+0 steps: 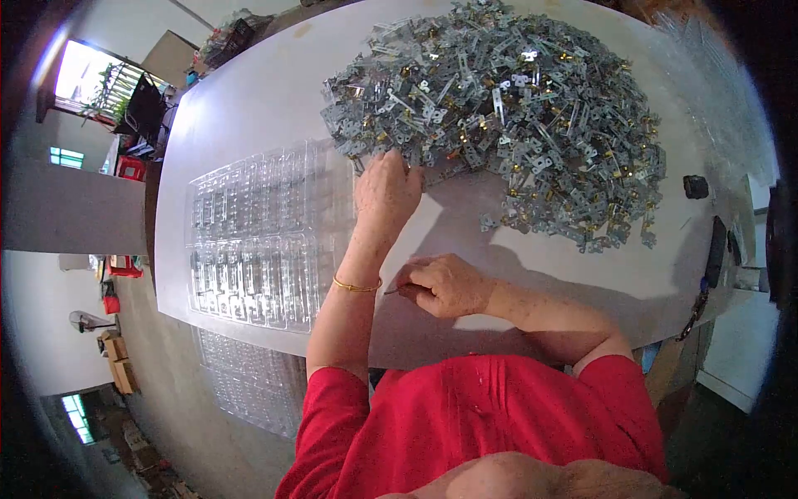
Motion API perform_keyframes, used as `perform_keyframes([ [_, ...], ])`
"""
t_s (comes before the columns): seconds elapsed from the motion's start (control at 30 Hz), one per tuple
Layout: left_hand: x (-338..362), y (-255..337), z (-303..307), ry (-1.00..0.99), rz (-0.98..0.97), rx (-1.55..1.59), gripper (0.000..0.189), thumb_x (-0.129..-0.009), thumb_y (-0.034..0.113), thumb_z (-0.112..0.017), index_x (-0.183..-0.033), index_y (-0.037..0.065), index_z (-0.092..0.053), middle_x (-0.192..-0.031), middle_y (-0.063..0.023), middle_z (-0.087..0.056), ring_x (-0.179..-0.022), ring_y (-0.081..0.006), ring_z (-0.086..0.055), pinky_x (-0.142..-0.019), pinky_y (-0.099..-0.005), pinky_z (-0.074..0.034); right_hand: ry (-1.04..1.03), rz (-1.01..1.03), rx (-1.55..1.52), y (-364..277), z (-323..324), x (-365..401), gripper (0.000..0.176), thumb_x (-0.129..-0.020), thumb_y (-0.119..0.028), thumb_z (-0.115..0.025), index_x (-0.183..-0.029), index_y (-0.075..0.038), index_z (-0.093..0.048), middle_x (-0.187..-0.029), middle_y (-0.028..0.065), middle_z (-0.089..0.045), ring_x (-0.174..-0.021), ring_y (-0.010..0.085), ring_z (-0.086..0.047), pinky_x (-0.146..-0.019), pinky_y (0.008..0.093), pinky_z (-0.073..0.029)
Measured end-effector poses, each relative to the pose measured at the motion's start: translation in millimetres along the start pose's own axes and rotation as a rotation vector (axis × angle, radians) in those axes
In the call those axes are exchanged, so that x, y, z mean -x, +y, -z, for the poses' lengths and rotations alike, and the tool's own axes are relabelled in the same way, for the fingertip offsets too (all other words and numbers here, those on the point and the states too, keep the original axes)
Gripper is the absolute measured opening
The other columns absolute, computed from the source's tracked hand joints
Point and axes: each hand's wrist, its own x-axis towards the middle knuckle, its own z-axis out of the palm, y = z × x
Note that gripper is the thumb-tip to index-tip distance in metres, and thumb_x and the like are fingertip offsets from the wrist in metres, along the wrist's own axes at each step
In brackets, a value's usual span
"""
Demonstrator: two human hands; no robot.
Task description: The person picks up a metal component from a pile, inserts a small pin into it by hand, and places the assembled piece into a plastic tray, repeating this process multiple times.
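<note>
A large heap of small metal brackets [499, 108], some with brass-coloured parts, covers the far side of the white table. At the heap's near left edge is my left hand [387, 188], its fingers bent downward and pressed together. Its fingertips are hard to see against the brackets. Closer to my body, my right hand [446, 285] is closed, with a thin dark end of a small metal piece [391, 292] poking out from its fingers. Left of my hands lies a clear plastic tray [312, 241] with rows of shiny slots, several of which seem to hold metal pieces.
More clear plastic trays [253, 382] sit below the table's left edge. Clear plastic sheeting [715, 91] lies at the far right. A small black object [696, 187] rests near the right edge of the white table [241, 108]. Red stools [130, 168] stand on the floor at left.
</note>
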Motion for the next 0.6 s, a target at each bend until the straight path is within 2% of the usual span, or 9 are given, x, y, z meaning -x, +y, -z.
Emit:
perform_keyframes([
  [0.23, -1, -5, -7, 0.072, 0.065, 0.11, 0.029, -0.086, 0.025, -0.07, -0.084, -0.003, -0.066, -0.081, -0.0218, -0.069, -0.08, -0.0411, -0.067, -0.073, -0.0488, -0.051, -0.021, 0.019, 0.028, 3, 0, 0, 0.014, -0.086, -0.011, -0.065, -0.098, -0.004, -0.065, -0.094, 0.015, -0.07, -0.089, 0.0378, -0.068, -0.078, 0.0474, -0.055],
  [0.43, 5, -6, 3, 0.015, 0.108, 0.135, 0.026, -0.086, 0.021, -0.069, -0.083, -0.005, -0.066, -0.074, -0.0212, -0.068, -0.07, -0.0376, -0.066, -0.068, -0.0443, -0.051, -0.025, -0.013, 0.034, -2, 2, -1, 0.011, -0.086, -0.006, -0.068, -0.096, -0.001, -0.066, -0.095, 0.014, -0.071, -0.088, 0.0361, -0.069, -0.075, 0.0453, -0.056],
  [0.6, 16, -6, 6, 0.041, 0.076, 0.204, 0.026, -0.085, 0.023, -0.07, -0.082, -0.002, -0.067, -0.08, -0.0223, -0.068, -0.072, -0.0346, -0.066, -0.068, -0.0426, -0.05, -0.02, -0.012, 0.056, 4, -2, 2, 0.014, -0.087, -0.009, -0.069, -0.1, -0.004, -0.067, -0.099, 0.0141, -0.072, -0.091, 0.0353, -0.07, -0.079, 0.0435, -0.056],
])
